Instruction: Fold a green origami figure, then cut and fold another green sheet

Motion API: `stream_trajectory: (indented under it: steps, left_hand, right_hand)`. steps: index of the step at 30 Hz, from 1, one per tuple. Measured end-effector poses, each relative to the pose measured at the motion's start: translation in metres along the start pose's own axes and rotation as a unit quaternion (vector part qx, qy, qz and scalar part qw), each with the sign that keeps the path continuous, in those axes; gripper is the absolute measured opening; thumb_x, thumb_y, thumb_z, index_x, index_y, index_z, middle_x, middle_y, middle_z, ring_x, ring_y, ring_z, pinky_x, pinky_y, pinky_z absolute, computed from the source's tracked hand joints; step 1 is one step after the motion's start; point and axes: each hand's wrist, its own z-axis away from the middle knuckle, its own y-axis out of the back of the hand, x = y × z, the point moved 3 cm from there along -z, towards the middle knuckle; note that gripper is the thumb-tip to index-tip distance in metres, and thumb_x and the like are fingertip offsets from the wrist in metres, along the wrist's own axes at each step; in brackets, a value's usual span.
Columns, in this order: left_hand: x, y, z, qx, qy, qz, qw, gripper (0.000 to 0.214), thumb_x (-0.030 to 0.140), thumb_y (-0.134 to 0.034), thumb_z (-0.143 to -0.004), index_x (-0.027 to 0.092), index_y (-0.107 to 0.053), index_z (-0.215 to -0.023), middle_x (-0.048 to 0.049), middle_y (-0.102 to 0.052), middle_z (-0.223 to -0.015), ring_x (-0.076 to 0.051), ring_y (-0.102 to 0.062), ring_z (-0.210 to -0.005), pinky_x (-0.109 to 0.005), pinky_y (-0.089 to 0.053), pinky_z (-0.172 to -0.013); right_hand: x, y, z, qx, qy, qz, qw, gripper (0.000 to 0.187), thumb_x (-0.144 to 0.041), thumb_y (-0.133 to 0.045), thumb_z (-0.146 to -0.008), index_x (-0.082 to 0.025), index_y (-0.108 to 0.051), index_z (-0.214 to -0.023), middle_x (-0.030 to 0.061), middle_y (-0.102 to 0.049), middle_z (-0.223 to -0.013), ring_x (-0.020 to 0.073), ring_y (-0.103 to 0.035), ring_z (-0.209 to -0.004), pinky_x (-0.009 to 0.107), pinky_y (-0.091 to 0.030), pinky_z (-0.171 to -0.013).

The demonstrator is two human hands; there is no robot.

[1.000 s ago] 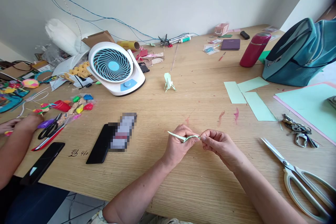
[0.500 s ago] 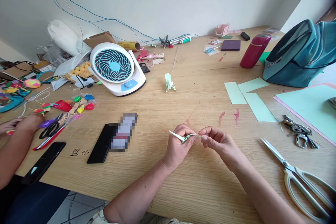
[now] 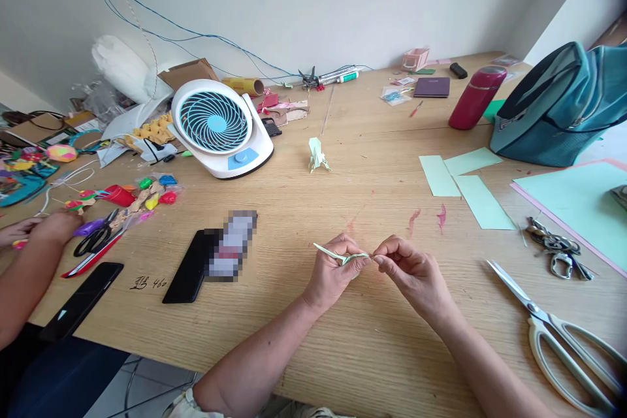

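A thin folded strip of pale green paper [image 3: 327, 251] is pinched between both my hands just above the wooden table [image 3: 372, 353]. My left hand [image 3: 333, 277] is closed round its middle, with one pointed end sticking out to the left. My right hand [image 3: 414, 274] pinches the strip's right end with fingertips touching those of the left. A finished pale green paper figure [image 3: 317, 155] stands farther back on the table.
Large scissors [image 3: 558, 333] lie at the right, keys [image 3: 558, 251] and green paper strips [image 3: 463, 183] beyond them. A fan [image 3: 218, 127], a dark phone [image 3: 189, 268] and another phone [image 3: 81, 307] lie to the left. Another person's hand [image 3: 44, 228] rests by small scissors [image 3: 93, 241]. A teal bag [image 3: 563, 104] and red bottle [image 3: 475, 98] stand at the back right.
My hands stay pinched on the green strip, shifting only slightly. The view has drifted a little. The other person's hand stays put.
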Motion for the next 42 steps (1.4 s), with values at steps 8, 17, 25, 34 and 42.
stream_trajectory:
  steps: [8,17,25,34,42]
  left_hand:
    - [0.004,-0.002,0.0,-0.007,-0.016,-0.009,1.0,0.025,0.035,-0.074,-0.082,0.016,-0.064,-0.07,0.0008,-0.053,-0.07,-0.012,-0.051,-0.07,-0.026,-0.04,-0.069]
    - [-0.001,-0.002,0.0,-0.006,0.034,0.057,0.998,0.017,0.035,-0.072,-0.084,0.018,-0.068,-0.085,-0.0021,-0.061,-0.083,-0.014,-0.054,-0.077,-0.026,-0.041,-0.071]
    - [-0.002,-0.003,0.001,0.022,0.031,0.113,0.993,0.017,0.029,-0.068,-0.087,0.017,-0.064,-0.077,0.0005,-0.055,-0.075,-0.012,-0.049,-0.072,-0.025,-0.038,-0.068]
    - [-0.003,-0.008,0.004,0.01,0.045,0.131,0.99,0.019,0.029,-0.069,-0.087,0.016,-0.063,-0.074,0.0003,-0.053,-0.076,-0.012,-0.048,-0.075,-0.026,-0.037,-0.072]
    - [-0.005,-0.009,0.004,0.009,0.115,0.186,0.976,0.021,0.036,-0.076,-0.08,0.016,-0.07,-0.078,-0.0011,-0.059,-0.076,-0.013,-0.051,-0.074,-0.026,-0.041,-0.07]
  right_hand:
    - [-0.005,-0.001,0.003,0.012,0.078,0.102,0.992,0.022,-0.038,-0.058,-0.095,-0.021,-0.058,-0.08,0.001,-0.055,-0.074,0.0144,-0.051,-0.067,0.028,-0.041,-0.064]
    - [0.006,0.002,-0.002,0.026,-0.008,-0.003,1.0,0.029,-0.045,-0.061,-0.091,-0.02,-0.06,-0.077,-0.001,-0.052,-0.068,0.0122,-0.048,-0.062,0.025,-0.039,-0.057]
    - [0.013,-0.006,-0.001,-0.016,-0.008,-0.064,0.998,0.017,-0.035,-0.072,-0.086,-0.022,-0.065,-0.095,0.0013,-0.063,-0.086,0.0138,-0.058,-0.076,0.026,-0.047,-0.069]
    - [0.015,-0.008,0.001,0.006,-0.001,-0.056,0.998,0.016,-0.032,-0.072,-0.085,-0.021,-0.064,-0.077,-0.0014,-0.059,-0.072,0.0117,-0.054,-0.066,0.024,-0.042,-0.061]
    - [0.01,-0.003,0.001,0.024,0.031,-0.028,0.999,0.021,-0.03,-0.072,-0.085,-0.02,-0.059,-0.071,-0.0023,-0.056,-0.068,0.011,-0.051,-0.063,0.024,-0.039,-0.059]
